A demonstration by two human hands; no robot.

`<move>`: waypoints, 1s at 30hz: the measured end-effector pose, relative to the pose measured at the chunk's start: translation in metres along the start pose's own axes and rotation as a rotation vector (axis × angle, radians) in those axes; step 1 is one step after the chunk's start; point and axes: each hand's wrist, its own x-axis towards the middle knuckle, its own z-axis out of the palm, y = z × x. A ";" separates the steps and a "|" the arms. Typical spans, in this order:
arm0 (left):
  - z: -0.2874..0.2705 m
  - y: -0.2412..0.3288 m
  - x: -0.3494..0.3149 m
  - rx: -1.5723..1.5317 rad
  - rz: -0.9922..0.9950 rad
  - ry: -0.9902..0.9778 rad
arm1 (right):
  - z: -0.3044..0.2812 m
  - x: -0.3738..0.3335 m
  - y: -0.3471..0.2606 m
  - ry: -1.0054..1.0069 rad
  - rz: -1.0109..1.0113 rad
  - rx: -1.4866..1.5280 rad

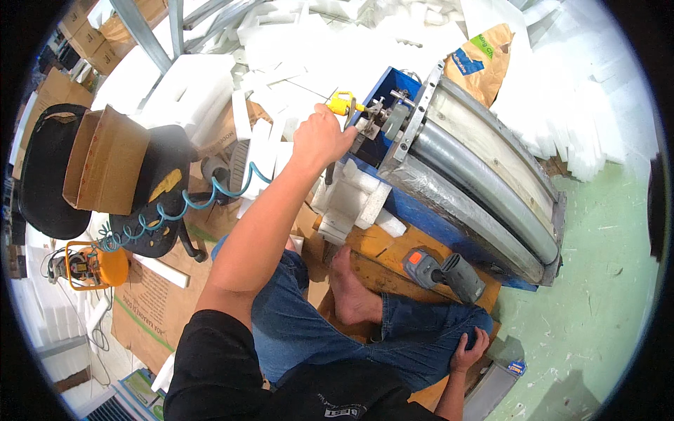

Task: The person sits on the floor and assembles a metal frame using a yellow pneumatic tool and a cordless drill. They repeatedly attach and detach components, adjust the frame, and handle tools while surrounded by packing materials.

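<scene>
My left hand (321, 138) reaches forward to the near-left end of a roller machine (469, 160) with a blue frame. Its fingers are closed round a yellow air blow gun (342, 104), whose nozzle points right at the metal fittings (382, 118) on the roller end. Below the fist a dark handle end sticks out. A teal coiled hose (184, 205) runs from the left and passes behind my left forearm. My right hand (470, 349) lies on my right knee, fingers spread, holding nothing. A grey cordless tool (444, 274) with an orange button lies before that knee.
White foam pieces (354, 200) stand beside the machine, with more piled beyond. My bare foot rests on a wooden platform (393, 249). At left are a black chair (49, 175) bearing a cardboard box (109, 165) and an orange reel-like unit (105, 266). A paper bag (484, 63) lies far right.
</scene>
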 end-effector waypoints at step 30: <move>0.027 0.012 -0.008 0.059 0.086 0.229 | 0.000 0.001 -0.005 0.048 0.051 0.046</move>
